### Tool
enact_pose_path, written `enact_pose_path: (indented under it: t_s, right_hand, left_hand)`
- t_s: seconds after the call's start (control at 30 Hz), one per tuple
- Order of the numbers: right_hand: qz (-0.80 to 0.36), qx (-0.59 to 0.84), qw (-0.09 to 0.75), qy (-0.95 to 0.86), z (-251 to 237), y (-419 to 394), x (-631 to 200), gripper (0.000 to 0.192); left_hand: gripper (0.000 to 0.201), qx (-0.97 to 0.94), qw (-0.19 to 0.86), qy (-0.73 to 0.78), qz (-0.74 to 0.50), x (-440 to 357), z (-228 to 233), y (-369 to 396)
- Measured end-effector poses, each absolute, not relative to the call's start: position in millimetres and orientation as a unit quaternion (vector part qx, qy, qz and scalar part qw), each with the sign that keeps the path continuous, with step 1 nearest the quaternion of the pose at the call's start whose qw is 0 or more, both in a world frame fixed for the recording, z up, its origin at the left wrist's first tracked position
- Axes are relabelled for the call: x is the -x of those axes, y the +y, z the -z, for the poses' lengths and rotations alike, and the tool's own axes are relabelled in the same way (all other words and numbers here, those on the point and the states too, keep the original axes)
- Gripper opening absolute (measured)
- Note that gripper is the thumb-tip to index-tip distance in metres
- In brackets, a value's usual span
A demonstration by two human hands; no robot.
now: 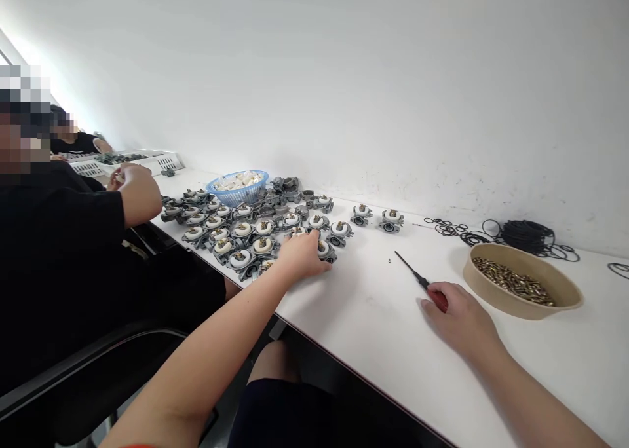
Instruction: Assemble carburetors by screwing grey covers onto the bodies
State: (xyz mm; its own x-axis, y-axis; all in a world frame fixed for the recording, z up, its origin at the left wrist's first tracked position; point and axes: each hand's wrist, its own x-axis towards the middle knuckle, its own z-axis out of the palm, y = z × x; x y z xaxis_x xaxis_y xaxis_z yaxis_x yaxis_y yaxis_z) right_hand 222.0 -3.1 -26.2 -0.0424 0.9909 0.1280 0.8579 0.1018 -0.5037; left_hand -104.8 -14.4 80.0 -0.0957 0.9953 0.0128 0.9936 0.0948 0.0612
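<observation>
My left hand reaches over the near right side of a crowd of grey metal fittings. Its thumb and forefinger are spread beside one grey fitting with a white ring; the other fingertips are partly hidden, and no firm grip shows. On the right, my right hand is closed around the red handle of a screwdriver, whose dark shaft points away to the left, low over the white table. A tiny screw lies close to the screwdriver tip. Two ringed fittings, a left one and a right one, stand apart near the wall.
A tan bowl of brass-coloured screws stands right of my right hand, with black rubber rings behind it. A blue basket holds white pieces. Co-workers sit at left, the nearest one's arm over the table.
</observation>
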Motion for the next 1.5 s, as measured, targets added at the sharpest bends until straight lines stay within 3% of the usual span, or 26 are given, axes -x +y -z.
enact_pose_path:
  t_s: [0.43,0.9,1.5]
  right_hand:
    - [-0.163,0.664,0.202,-0.701,30,3,-226,0.032]
    - [-0.159,0.658,0.204,-0.707,32,5,-226,0.032]
    - [-0.150,0.652,0.221,-0.709,32,1,-225,0.033]
  left_hand:
    - [0.079,-0.674,0.049,0.737,0.016,112,-74,10]
    - [0.081,-0.668,0.006,0.744,-0.005,106,-74,6]
    - [0.080,-0.658,0.026,0.752,-0.022,106,-80,4]
